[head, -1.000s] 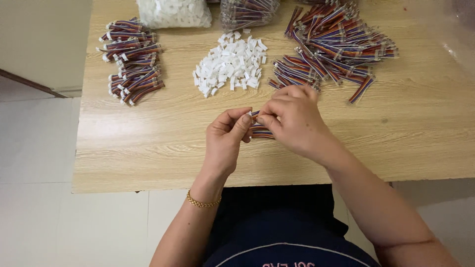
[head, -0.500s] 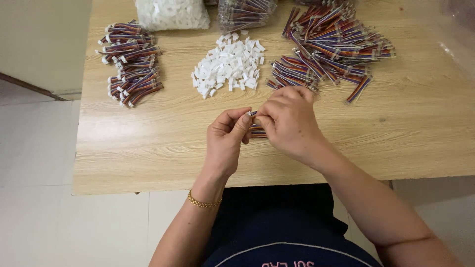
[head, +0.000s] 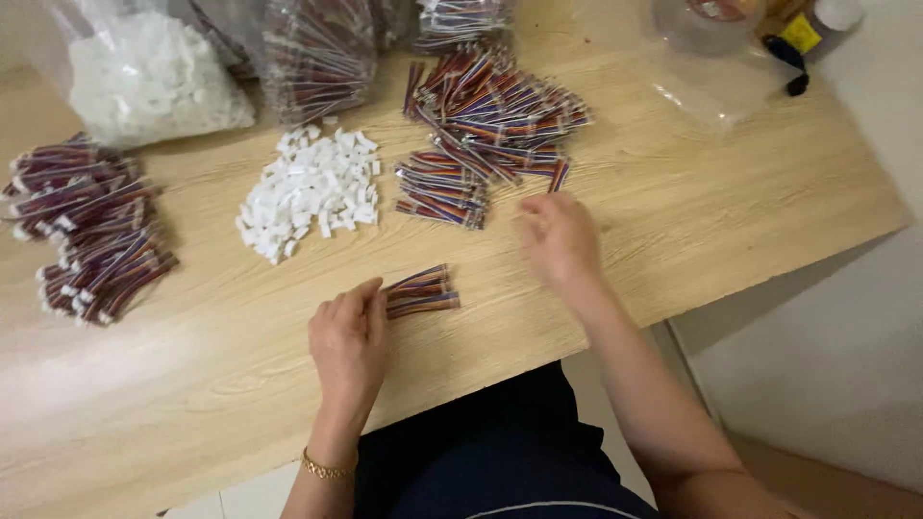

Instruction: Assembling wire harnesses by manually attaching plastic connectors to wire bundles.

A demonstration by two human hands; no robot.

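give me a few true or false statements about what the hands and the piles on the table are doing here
1. The left hand holds one end of a small bundle of coloured wires that lies on the table. True.
2. The right hand grips the same small bundle. False: it is apart from it, above the table near the big heap of wire bundles.
3. The pile of white connectors lies between two heaps of wire bundles. True: another heap lies at the far left.
4. A bracelet sits on the right wrist. False: the gold bracelet is on the left wrist.
5. The white connectors are stacked on the small bundle. False: they lie apart from it, farther back.
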